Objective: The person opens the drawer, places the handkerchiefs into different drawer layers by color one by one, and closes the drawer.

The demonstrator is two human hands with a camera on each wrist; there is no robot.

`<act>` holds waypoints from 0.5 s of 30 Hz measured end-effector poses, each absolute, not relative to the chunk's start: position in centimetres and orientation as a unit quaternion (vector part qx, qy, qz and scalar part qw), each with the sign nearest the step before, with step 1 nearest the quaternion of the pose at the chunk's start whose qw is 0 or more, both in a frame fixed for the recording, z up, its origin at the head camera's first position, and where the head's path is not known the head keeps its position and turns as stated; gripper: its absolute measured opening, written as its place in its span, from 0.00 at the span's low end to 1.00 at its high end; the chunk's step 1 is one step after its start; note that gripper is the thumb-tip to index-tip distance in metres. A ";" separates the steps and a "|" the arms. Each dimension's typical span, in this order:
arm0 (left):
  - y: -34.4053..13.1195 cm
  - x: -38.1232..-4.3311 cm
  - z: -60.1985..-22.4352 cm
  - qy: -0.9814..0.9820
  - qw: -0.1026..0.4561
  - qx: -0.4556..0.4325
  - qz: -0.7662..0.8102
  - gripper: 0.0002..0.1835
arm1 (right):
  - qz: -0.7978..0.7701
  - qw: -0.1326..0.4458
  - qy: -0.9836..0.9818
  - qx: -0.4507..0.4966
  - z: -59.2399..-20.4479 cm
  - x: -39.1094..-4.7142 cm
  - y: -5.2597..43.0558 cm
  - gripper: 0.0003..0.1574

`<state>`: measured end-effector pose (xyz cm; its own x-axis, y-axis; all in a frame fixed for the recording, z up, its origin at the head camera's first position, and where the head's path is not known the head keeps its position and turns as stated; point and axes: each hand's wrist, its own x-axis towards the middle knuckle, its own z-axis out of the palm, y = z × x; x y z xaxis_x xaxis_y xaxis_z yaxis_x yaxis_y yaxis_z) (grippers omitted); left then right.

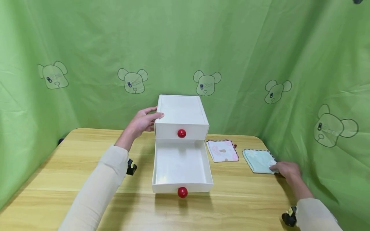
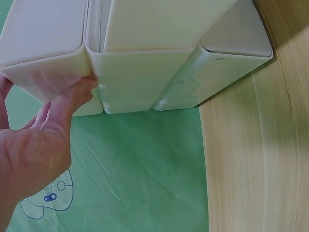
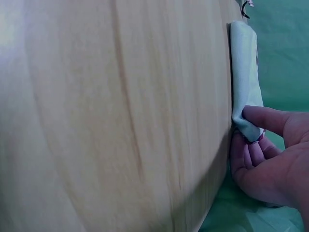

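Observation:
A white drawer cabinet [image 1: 182,109] with red ball knobs stands at the middle of the table. Its lower visible drawer [image 1: 182,160] is pulled out, showing a bare white inside; the drawer above it is closed. My left hand [image 1: 144,120] rests against the cabinet's left side, thumb over the top edge, fingers spread along the side wall [image 2: 53,77]. At the right, my right hand [image 1: 287,169] pinches the near right corner of a folded light blue cloth [image 1: 258,160], thumb on top and fingers underneath. In the right wrist view that cloth corner [image 3: 248,128] is bent up.
A folded white and pink cloth [image 1: 222,151] with a dark striped edge lies between the cabinet and the blue cloth. Green curtain [image 1: 170,48] with bear heads hangs behind and beside the wooden table [image 1: 231,205]. Each wrist wears a small black device [image 1: 131,166].

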<state>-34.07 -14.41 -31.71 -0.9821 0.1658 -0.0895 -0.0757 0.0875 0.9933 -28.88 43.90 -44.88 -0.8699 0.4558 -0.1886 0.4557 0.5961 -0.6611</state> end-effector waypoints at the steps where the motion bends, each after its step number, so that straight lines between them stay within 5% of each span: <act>1: -14.4 -34.1 -31.7 0.731 0.089 0.030 0.675 0.41 | 0.375 0.001 -0.890 -0.258 -44.9 -28.9 43.9 0.44; 5: -14.4 -34.1 -31.8 0.731 0.089 0.029 0.676 0.41 | 0.387 0.001 -0.884 -0.264 -44.9 -28.7 43.9 0.43; 15: -14.3 -34.2 -31.8 0.731 0.085 0.029 0.677 0.42 | 0.522 -0.047 -0.819 -0.232 -43.0 -28.3 43.5 0.11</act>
